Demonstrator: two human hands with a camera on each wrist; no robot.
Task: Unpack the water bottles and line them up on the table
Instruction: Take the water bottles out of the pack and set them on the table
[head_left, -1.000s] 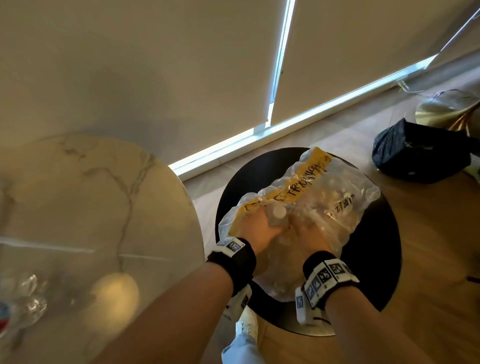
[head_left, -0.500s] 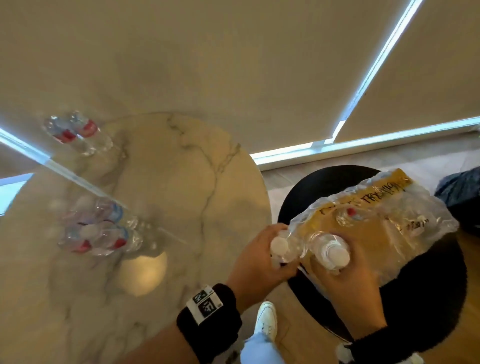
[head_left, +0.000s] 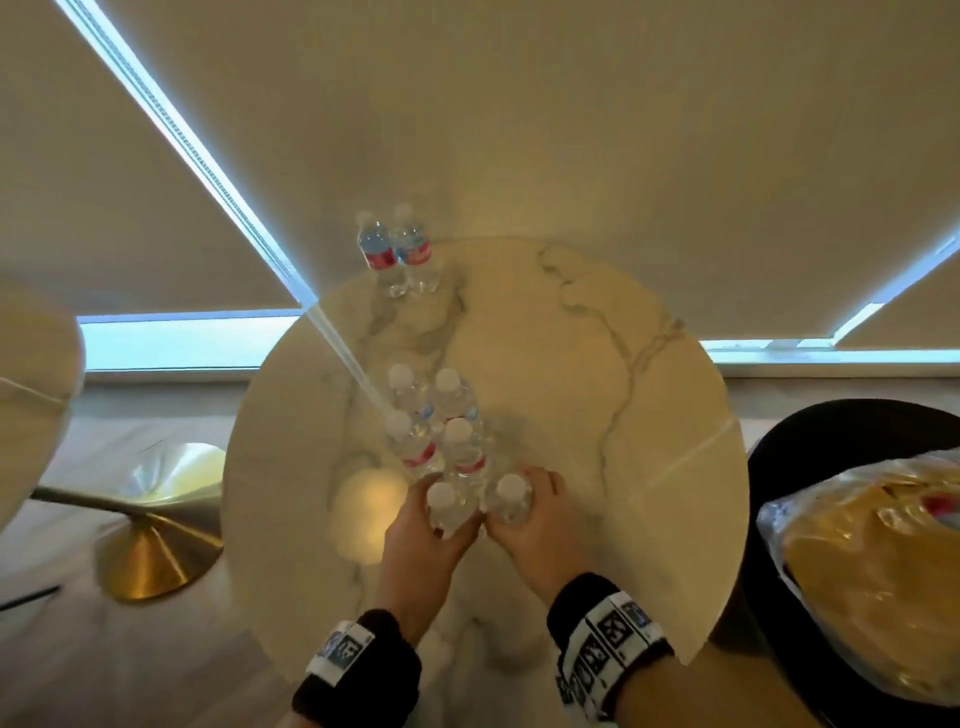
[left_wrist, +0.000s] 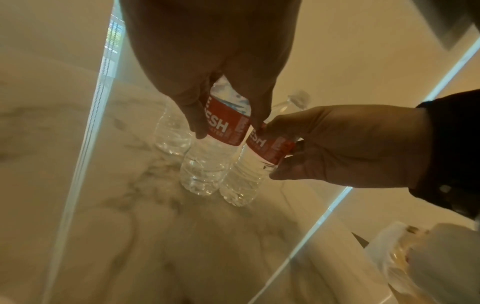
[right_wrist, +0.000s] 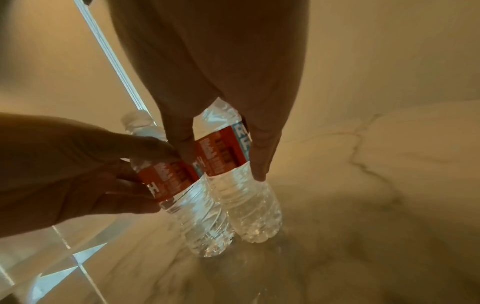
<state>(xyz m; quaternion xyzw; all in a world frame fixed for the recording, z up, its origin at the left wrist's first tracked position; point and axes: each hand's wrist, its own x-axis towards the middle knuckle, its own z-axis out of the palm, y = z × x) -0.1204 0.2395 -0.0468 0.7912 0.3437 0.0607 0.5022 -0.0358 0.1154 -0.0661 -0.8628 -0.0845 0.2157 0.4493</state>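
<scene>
My left hand (head_left: 431, 525) grips one clear water bottle (head_left: 444, 506) with a red label, and my right hand (head_left: 530, 519) grips another bottle (head_left: 511, 501) right beside it. Both are upright at the near end of a double row of several white-capped bottles (head_left: 426, 415) on the round marble table (head_left: 597, 364). In the left wrist view my fingers (left_wrist: 194, 123) wrap the left bottle (left_wrist: 207, 164). In the right wrist view my fingers (right_wrist: 259, 164) wrap the right bottle (right_wrist: 249, 201). Their bases sit at or just above the marble. Two more bottles (head_left: 397, 254) stand at the far edge.
The torn plastic pack (head_left: 872, 571) with yellow tape lies on a black round stool (head_left: 779, 447) to the right. A gold cone-shaped base (head_left: 150, 561) stands on the floor at left, beside another marble tabletop (head_left: 31, 405). Drawn blinds hang behind the table.
My hands pulled two bottles out of the plastic pack on the black stool and carried them left over the marble table, down to the near end of the row. My view swung left with them.
</scene>
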